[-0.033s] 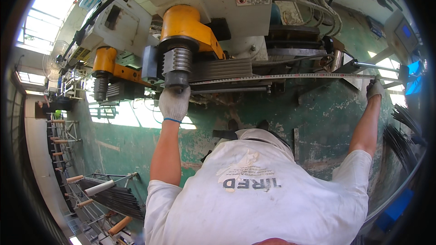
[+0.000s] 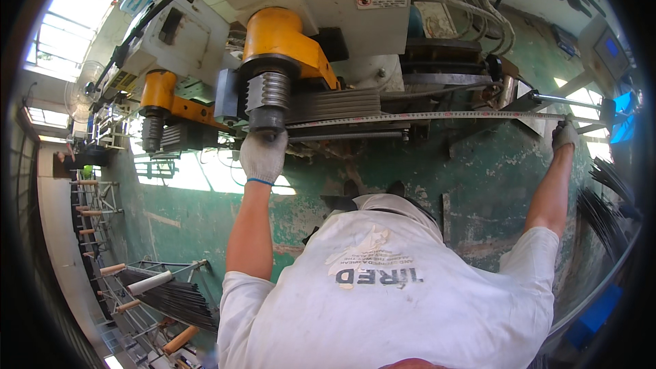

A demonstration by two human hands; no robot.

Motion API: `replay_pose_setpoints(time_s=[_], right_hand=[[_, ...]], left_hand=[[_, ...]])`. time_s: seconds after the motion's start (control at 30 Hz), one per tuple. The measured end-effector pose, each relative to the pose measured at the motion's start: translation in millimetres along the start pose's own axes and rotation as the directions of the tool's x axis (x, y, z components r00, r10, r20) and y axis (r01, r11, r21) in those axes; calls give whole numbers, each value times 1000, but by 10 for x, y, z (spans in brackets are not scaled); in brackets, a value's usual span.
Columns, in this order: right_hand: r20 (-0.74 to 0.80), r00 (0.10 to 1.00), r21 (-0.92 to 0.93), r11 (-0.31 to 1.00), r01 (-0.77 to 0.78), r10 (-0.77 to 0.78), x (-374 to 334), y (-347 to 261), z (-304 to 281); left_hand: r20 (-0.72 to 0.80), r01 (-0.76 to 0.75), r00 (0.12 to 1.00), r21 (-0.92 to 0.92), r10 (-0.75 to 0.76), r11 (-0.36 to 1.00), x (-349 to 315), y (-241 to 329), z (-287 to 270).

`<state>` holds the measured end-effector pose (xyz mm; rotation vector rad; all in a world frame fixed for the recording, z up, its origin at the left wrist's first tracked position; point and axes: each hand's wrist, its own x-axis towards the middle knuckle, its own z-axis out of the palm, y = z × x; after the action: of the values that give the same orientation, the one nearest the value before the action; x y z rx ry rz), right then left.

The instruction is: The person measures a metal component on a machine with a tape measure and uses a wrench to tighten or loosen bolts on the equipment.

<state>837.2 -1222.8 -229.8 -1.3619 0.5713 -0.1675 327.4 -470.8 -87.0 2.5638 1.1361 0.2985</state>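
Observation:
A tape measure (image 2: 424,115), its white blade pulled out straight, spans the front of the machine from left to right. At its left end, my left hand (image 2: 264,156) in a pale knit glove is closed just below the grooved steel die (image 2: 268,92). The die partly hides those fingertips, where the blade ends. My right hand (image 2: 564,134), also gloved, grips the other end of the blade, where a small dark part shows at the fingers. Between the hands, the blade passes along the lower edge of a ribbed grey metal block (image 2: 335,108).
Yellow machine heads (image 2: 273,34) jut out above my left hand. A control box (image 2: 607,48) stands at the far right, with bundles of dark rods (image 2: 601,212) below it. Another rack of rods (image 2: 167,294) stands at the lower left. The green floor (image 2: 410,171) is worn.

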Motion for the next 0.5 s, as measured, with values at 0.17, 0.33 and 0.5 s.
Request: replay_pose_setpoints(time_s=[0.17,0.33,0.5], right_hand=[[-14,999,-12,999,-52,52,-193,-56,111],[-63,998,48,999,-26,29,-297,-62,171],[-17,999,36,999,-29,30,-355,-20,239]], left_hand=[[-2,12,1000,-13,-12,1000,12,-135,50],[58,72,996,-57,-69,996,56,-107,14],[2,43,999,-36,-43,998,73,-207,63]])
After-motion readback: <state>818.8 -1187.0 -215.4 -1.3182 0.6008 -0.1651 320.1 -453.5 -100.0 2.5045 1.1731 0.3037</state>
